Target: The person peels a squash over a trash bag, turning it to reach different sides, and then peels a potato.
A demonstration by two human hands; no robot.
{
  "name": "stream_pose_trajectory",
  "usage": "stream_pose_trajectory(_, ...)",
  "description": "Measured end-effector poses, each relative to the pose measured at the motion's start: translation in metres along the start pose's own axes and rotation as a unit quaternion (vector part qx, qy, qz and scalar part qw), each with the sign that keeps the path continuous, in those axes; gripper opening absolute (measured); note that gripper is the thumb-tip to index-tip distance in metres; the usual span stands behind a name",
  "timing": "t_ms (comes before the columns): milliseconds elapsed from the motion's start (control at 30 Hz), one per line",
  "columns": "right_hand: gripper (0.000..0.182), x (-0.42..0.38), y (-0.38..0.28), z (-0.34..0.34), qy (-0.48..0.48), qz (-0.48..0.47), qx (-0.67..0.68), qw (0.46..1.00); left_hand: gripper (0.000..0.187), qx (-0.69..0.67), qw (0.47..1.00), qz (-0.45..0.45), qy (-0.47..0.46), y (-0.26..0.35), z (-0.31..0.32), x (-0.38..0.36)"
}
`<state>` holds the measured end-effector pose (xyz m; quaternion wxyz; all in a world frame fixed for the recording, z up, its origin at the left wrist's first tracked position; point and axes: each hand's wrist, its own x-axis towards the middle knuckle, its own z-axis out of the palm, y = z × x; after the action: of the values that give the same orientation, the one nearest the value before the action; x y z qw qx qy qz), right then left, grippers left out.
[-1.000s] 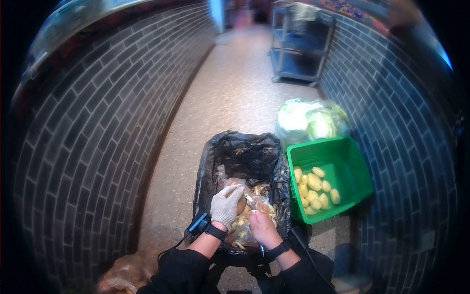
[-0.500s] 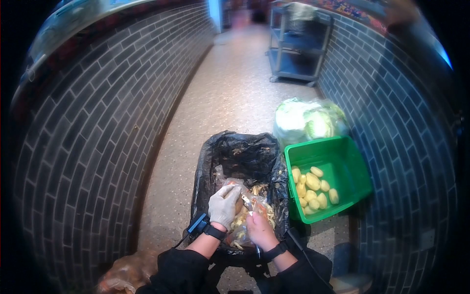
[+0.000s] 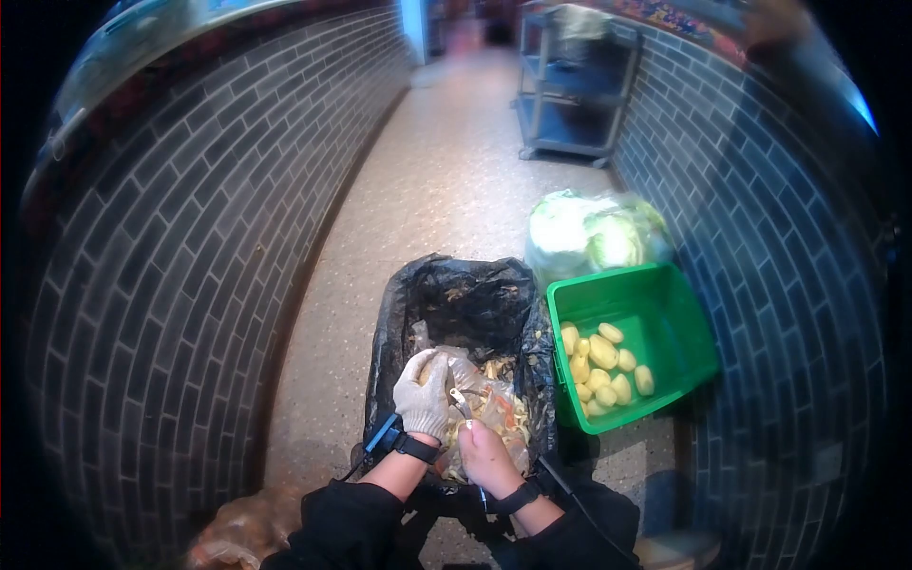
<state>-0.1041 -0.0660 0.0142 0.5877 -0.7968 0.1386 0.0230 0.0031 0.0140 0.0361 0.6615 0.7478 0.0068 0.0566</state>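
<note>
My left hand, in a pale knitted glove, is curled round a potato that its fingers mostly hide. My bare right hand is closed on the handle of a peeler, whose metal head lies just right of the glove. Both hands are over a bin lined with a black plastic bag. Inside it lie pale peelings and crumpled clear plastic. To the right, a green tub holds several peeled potatoes.
Bagged cabbages sit behind the tub. A wheeled cart stands farther along the right brick wall. At lower left lies a bag of unpeeled potatoes. Another brick wall borders the walkway on the left.
My right hand and the peeler have shifted left and slightly down. My gloved hand has turned and moved slightly left and up, so less of the potato shows.
</note>
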Motion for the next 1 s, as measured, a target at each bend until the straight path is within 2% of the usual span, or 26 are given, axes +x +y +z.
stream_pose_trajectory(133,0.028,-0.002,0.016,0.01,-0.008,0.012,0.017,1.0,0.027,-0.012,1.0,0.012,0.014,0.0,0.002,-0.002)
stream_pose_trajectory(200,0.028,-0.009,0.022,0.022,-0.058,0.034,0.033,0.997,0.029,-0.017,1.0,0.018,0.019,0.002,0.005,0.0)
stream_pose_trajectory(333,0.028,-0.003,0.018,0.022,-0.056,0.028,0.023,0.998,0.034,-0.088,0.993,-0.058,0.059,-0.003,0.011,0.011)
stream_pose_trajectory(433,0.029,0.006,0.01,0.007,-0.029,-0.005,0.094,0.995,0.034,-0.131,0.984,-0.096,0.072,-0.006,0.01,0.02)
stream_pose_trajectory(467,0.03,0.005,0.001,0.0,-0.018,0.043,0.073,0.996,0.032,-0.259,0.951,-0.167,0.021,-0.017,0.007,0.027)
stream_pose_trajectory(500,0.03,0.007,-0.001,-0.007,-0.022,0.052,0.079,0.995,0.03,-0.377,0.895,-0.237,-0.028,-0.025,0.002,0.029)
stream_pose_trajectory(533,0.03,0.008,0.0,-0.013,0.004,0.025,0.076,0.997,0.027,-0.408,0.87,-0.268,-0.067,-0.016,-0.003,0.028)
stream_pose_trajectory(567,0.031,0.011,0.001,-0.019,0.032,-0.001,0.075,0.997,0.027,-0.396,0.873,-0.275,-0.066,-0.008,-0.009,0.027)
stream_pose_trajectory(633,0.03,0.018,0.004,-0.029,0.073,0.001,0.063,0.995,0.028,-0.432,0.833,-0.315,-0.145,0.012,-0.019,0.023)
stream_pose_trajectory(700,0.029,0.02,0.005,-0.038,0.086,-0.028,0.038,0.995,0.03,-0.404,0.842,-0.328,-0.14,0.019,-0.022,0.019)
stream_pose_trajectory(767,0.027,0.02,-0.01,-0.05,0.069,-0.048,-0.017,0.996,0.034,-0.398,0.84,-0.314,-0.192,0.021,-0.027,0.016)
stream_pose_trajectory(833,0.026,0.018,-0.021,-0.052,0.062,-0.014,0.022,0.998,0.036,-0.387,0.838,-0.319,-0.215,0.024,-0.026,0.012)
stream_pose_trajectory(900,0.029,0.022,-0.014,-0.048,0.074,-0.081,-0.018,0.994,0.038,-0.361,0.859,-0.278,-0.231,0.026,-0.022,0.009)
stream_pose_trajectory(933,0.026,0.021,-0.02,-0.049,0.066,-0.053,-0.004,0.996,0.038,-0.369,0.857,-0.28,-0.226,0.025,-0.021,0.008)
stream_pose_trajectory(1000,0.027,0.023,-0.019,-0.047,0.065,-0.059,-0.015,0.996,0.039,-0.37,0.862,-0.264,-0.224,0.014,-0.022,0.01)
